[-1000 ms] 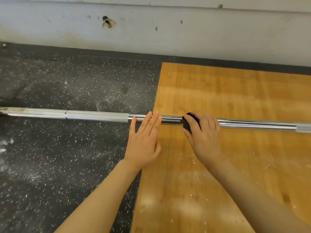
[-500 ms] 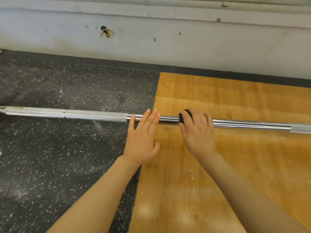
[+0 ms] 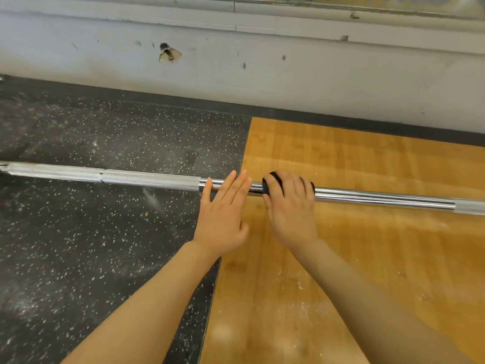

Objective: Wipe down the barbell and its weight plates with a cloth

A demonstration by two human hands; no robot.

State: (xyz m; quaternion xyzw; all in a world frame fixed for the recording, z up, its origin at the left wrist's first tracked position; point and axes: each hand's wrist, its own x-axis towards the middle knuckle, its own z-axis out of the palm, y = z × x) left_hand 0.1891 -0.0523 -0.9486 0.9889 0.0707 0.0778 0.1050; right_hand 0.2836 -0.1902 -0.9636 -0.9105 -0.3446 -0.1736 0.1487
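A chrome barbell [image 3: 147,178] lies across the floor from left edge to right edge, with knurled sections at the left and far right and a smooth section in the middle. My right hand [image 3: 290,206] wraps a black cloth [image 3: 268,185] around the smooth part of the bar, fingers curled over it. Just left of it, my left hand [image 3: 223,214] rests on the bar with straight fingers. No weight plates are in view.
Black speckled rubber flooring [image 3: 91,245] covers the left half and a wooden platform [image 3: 367,258] the right, both dusted with white chalk. A scuffed grey wall [image 3: 288,69] with a chipped hole runs along the back.
My right hand and the cloth slid a little left along the bar over the second, closer to my left hand. The left hand stayed flat on the bar. The camera tilted slightly.
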